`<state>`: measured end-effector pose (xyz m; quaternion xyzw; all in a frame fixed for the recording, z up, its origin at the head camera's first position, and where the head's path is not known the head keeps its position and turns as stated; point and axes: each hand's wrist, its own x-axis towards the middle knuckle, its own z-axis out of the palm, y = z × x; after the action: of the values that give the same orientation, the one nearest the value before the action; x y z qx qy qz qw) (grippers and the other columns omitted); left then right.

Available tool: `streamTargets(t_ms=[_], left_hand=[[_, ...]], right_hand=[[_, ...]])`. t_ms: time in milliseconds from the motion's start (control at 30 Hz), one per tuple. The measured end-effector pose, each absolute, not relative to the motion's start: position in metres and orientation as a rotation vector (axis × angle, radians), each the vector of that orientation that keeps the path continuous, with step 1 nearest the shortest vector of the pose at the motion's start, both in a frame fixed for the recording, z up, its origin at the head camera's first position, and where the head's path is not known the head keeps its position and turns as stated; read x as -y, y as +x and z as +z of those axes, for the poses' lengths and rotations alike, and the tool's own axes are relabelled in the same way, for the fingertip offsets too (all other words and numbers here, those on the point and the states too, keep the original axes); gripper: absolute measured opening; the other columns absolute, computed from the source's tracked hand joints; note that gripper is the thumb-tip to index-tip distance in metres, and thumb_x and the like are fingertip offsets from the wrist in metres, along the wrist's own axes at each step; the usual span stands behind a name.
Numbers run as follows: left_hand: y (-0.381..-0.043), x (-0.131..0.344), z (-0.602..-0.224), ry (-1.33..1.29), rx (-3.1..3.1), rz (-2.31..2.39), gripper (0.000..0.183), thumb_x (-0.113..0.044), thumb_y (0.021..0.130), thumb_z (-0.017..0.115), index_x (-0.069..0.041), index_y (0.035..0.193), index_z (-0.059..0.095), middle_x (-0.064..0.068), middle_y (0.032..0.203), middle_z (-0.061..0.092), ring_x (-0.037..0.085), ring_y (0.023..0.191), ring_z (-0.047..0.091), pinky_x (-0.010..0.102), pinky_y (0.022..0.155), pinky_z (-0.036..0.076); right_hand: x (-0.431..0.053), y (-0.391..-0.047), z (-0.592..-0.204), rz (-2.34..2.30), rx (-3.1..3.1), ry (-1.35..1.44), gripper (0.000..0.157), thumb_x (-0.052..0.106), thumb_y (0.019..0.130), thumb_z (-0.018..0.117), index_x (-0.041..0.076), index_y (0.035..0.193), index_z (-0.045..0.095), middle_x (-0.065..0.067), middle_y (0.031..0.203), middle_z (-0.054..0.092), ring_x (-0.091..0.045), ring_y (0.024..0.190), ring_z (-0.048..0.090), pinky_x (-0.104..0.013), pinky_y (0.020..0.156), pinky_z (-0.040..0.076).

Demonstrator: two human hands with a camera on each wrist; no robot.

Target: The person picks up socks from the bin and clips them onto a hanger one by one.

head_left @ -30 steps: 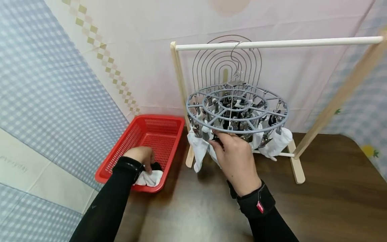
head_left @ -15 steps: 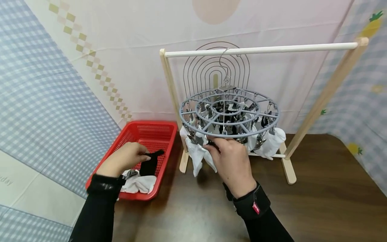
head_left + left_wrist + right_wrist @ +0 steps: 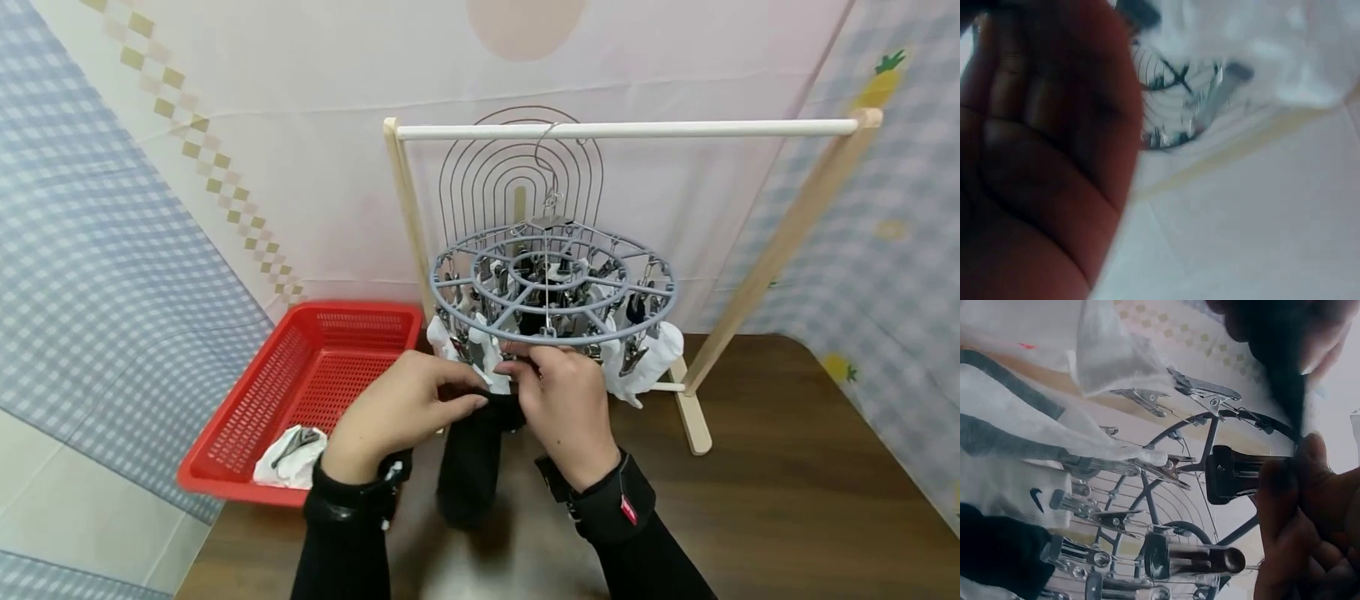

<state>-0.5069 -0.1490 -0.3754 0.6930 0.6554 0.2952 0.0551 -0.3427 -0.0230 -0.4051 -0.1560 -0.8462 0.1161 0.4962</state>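
My left hand (image 3: 397,408) pinches the top of a black sock (image 3: 471,475), which hangs down over the table in front of the rack. Close beside it, under the front rim of a round grey clip hanger (image 3: 551,339), my right hand (image 3: 570,404) grips a dark clip (image 3: 1225,475) between thumb and finger. In the right wrist view the black sock comes up against the right fingertips near that clip. White socks (image 3: 652,362) and dark ones hang from other clips around the ring. The left wrist view is mostly filled by my left palm (image 3: 1041,162).
A red basket (image 3: 198,475) at the left holds a white and grey sock (image 3: 296,457). The hanger hooks over the white bar (image 3: 697,129) of a wooden stand (image 3: 780,254) on the brown table (image 3: 810,483). A cloth backdrop (image 3: 330,75) rises behind it.
My left hand has lifted the black sock out of the basket and carried it right, up to my right hand at the hanger. The right hand keeps its hold on the clip.
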Motion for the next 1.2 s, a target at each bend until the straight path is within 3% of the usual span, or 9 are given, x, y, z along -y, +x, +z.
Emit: streamTargets(t_ms=[100, 300, 500, 767, 867, 1033, 1200], left_hand=[[-0.503, 0.138, -0.389, 2.067, -2.142, 0.842, 0.013, -0.025, 0.093, 0.065, -0.023, 0.1, 0.075, -0.013, 0.086, 0.071, -0.001, 0.072, 0.057, 0.03, 0.068, 0.054], [-0.503, 0.128, -0.406, 2.08, -2.261, 0.923, 0.012, -0.024, 0.093, 0.066, -0.022, 0.099, 0.076, -0.009, 0.088, 0.073, 0.0, 0.078, 0.061, 0.034, 0.072, 0.056], [-0.501, 0.126, -0.407, 2.152, -2.169, 1.133, 0.012, -0.025, 0.093, 0.067, -0.025, 0.101, 0.076, -0.011, 0.093, 0.074, -0.004, 0.084, 0.06, 0.032, 0.073, 0.056], [-0.501, 0.124, -0.404, 2.202, -2.102, 1.332, 0.014, -0.023, 0.091, 0.071, -0.023, 0.103, 0.077, -0.007, 0.095, 0.075, -0.003, 0.09, 0.061, 0.032, 0.076, 0.057], [-0.501, 0.124, -0.406, 2.184, -2.124, 1.313, 0.014, -0.023, 0.09, 0.071, -0.023, 0.102, 0.078, -0.007, 0.095, 0.076, -0.003, 0.089, 0.061, 0.032, 0.076, 0.057], [-0.502, 0.127, -0.407, 2.151, -2.202, 1.206, 0.013, -0.024, 0.091, 0.07, -0.025, 0.101, 0.077, -0.009, 0.094, 0.075, -0.003, 0.085, 0.061, 0.032, 0.074, 0.057], [-0.506, 0.133, -0.404, 2.087, -2.326, 1.138, 0.014, -0.025, 0.088, 0.068, -0.024, 0.098, 0.076, -0.008, 0.09, 0.074, 0.0, 0.076, 0.06, 0.032, 0.065, 0.055]], right_hand=[[0.023, -0.345, -0.407, 0.333, 2.039, -0.382, 0.019, 0.027, 0.089, 0.071, 0.013, 0.102, 0.075, -0.002, 0.084, 0.075, -0.005, 0.05, 0.035, -0.03, 0.049, 0.027], [0.019, -0.347, -0.41, 0.466, 2.041, -0.394, 0.014, 0.023, 0.086, 0.074, 0.012, 0.095, 0.076, -0.002, 0.082, 0.075, -0.003, 0.062, 0.056, -0.029, 0.054, 0.047], [0.013, -0.344, -0.41, 0.553, 2.051, -0.387, 0.01, 0.02, 0.087, 0.073, 0.014, 0.094, 0.074, -0.001, 0.081, 0.073, 0.0, 0.067, 0.06, -0.027, 0.058, 0.053], [0.01, -0.342, -0.404, 0.567, 2.074, -0.396, 0.009, 0.02, 0.086, 0.074, 0.014, 0.093, 0.074, 0.0, 0.082, 0.073, 0.0, 0.068, 0.059, -0.028, 0.06, 0.053], [0.009, -0.338, -0.402, 0.545, 2.151, -0.426, 0.016, 0.024, 0.086, 0.075, 0.015, 0.099, 0.075, 0.001, 0.085, 0.075, -0.002, 0.058, 0.052, -0.03, 0.055, 0.047], [0.008, -0.32, -0.391, 0.527, 2.339, -0.455, 0.034, 0.037, 0.084, 0.074, 0.018, 0.112, 0.073, 0.003, 0.097, 0.076, 0.001, 0.064, 0.056, -0.029, 0.057, 0.049], [0.006, -0.282, -0.374, 0.433, 2.247, -0.458, 0.015, 0.035, 0.088, 0.073, 0.025, 0.099, 0.075, 0.011, 0.084, 0.073, 0.002, 0.062, 0.054, -0.025, 0.054, 0.046]])
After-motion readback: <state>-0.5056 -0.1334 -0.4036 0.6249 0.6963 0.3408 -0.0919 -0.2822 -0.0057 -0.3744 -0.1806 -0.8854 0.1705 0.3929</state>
